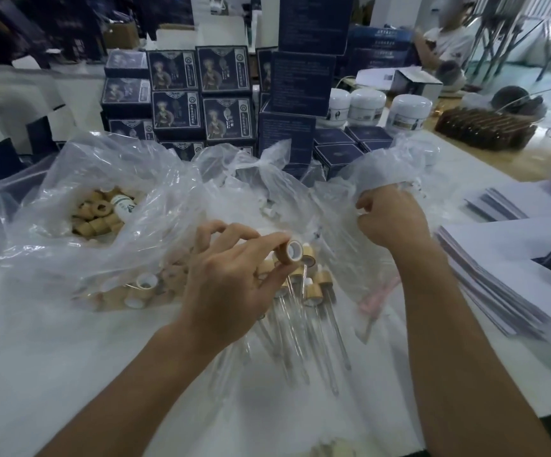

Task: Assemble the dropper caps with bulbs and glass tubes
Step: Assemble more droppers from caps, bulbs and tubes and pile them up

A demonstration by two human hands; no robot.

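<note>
Bamboo cap (292, 251) pinched in left grip (231, 278), right grip (391, 216) clutching plastic bag (376, 169); box lettering unreadable

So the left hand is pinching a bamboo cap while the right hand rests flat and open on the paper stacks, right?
Not quite. The head view shows the left hand pinching the bamboo-coloured ring cap, but the right hand grips the clear plastic bag, away from the white paper stacks.

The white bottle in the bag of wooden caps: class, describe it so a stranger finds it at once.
Start at the crumpled clear plastic bag on the table's left. Inside lies a heap of tan wooden ring caps. At the heap's far right edge lies the small white cylindrical bottle, the only white, labelled thing among them.
</note>
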